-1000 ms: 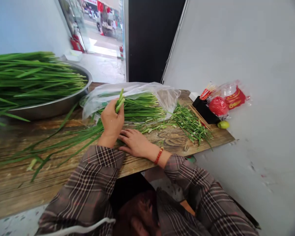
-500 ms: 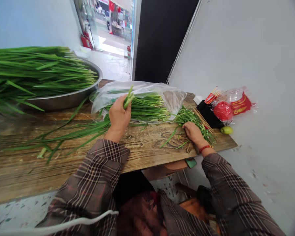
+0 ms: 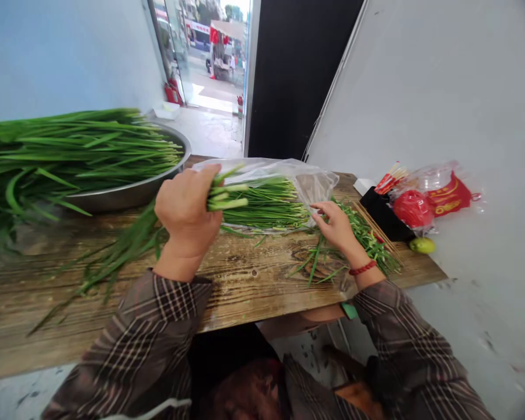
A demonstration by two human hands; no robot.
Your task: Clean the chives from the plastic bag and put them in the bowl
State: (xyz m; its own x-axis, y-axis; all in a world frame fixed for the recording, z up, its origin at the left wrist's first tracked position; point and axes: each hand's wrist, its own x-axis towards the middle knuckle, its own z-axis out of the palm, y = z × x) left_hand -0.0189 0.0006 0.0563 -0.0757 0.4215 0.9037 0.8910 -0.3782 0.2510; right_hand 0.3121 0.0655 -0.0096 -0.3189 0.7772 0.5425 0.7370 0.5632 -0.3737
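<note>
My left hand [image 3: 188, 219] is wrapped round a small bunch of green chives [image 3: 230, 197], their pale stem ends pointing right and their long leaves trailing left over the wooden table [image 3: 254, 291]. Behind it, more chives [image 3: 271, 204] lie in a clear plastic bag [image 3: 317, 178] with its front side open. My right hand [image 3: 335, 227] is over the front of a heap of loose green trimmings [image 3: 371, 242], thumb and fingers apart, holding nothing visible.
At the left stands a large metal bowl [image 3: 114, 198] heaped with long chives [image 3: 83, 149]. A black box [image 3: 382, 216] with red-wrapped chopsticks, a red packet [image 3: 450, 198] and a yellow-green fruit [image 3: 422, 245] sit at the table's right end, near the wall.
My left hand has moved left and nearer the camera with its bunch. My right hand has lifted from the trimmings and opened. The view has shifted slightly.
</note>
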